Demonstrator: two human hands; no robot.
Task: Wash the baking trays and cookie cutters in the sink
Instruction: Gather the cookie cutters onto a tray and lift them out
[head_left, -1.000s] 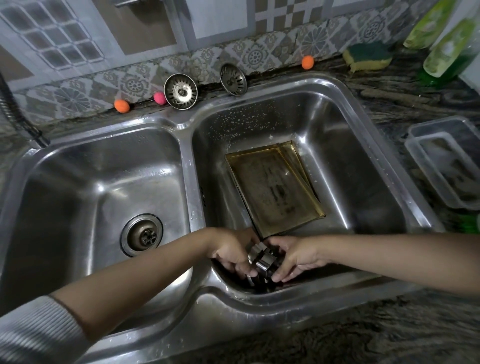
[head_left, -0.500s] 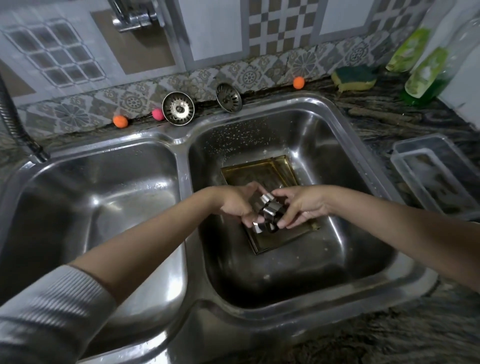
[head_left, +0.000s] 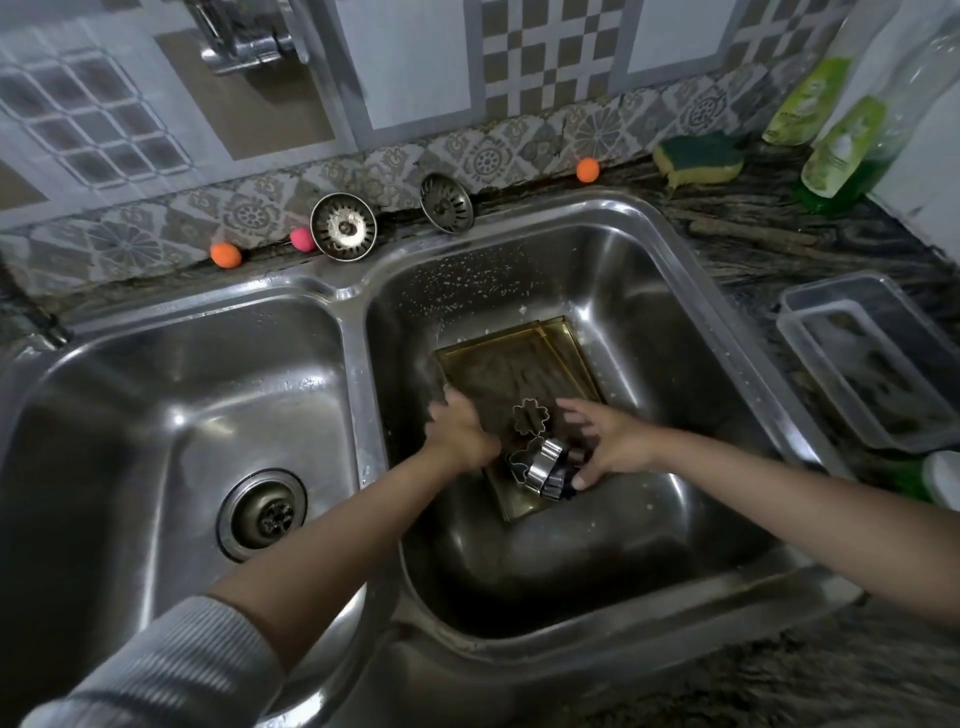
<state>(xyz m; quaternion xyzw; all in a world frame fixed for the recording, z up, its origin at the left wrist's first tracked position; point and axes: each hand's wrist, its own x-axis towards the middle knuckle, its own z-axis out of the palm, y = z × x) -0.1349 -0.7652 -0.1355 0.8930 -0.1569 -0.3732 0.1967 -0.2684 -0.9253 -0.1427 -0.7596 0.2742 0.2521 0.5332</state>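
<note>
Cookie cutters (head_left: 540, 460) lie on the baking tray (head_left: 519, 364) for washing; right hand (head_left: 605, 441) touches them with open grip, and at their 9 o'clock the left hand (head_left: 460, 431) is blurred, its grip unclear.

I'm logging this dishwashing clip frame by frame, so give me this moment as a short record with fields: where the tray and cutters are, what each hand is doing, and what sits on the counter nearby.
tray: baking tray lies flat in the right basin
cutters: cookie cutters sit on the tray, a flower-shaped one apart from the pile
left hand: left hand over the tray, blurred, grip unclear
right hand: right hand fingers spread, touching the pile
counter: sponge, soap bottles, clear containers
left basin: left basin holds nothing visible
</note>
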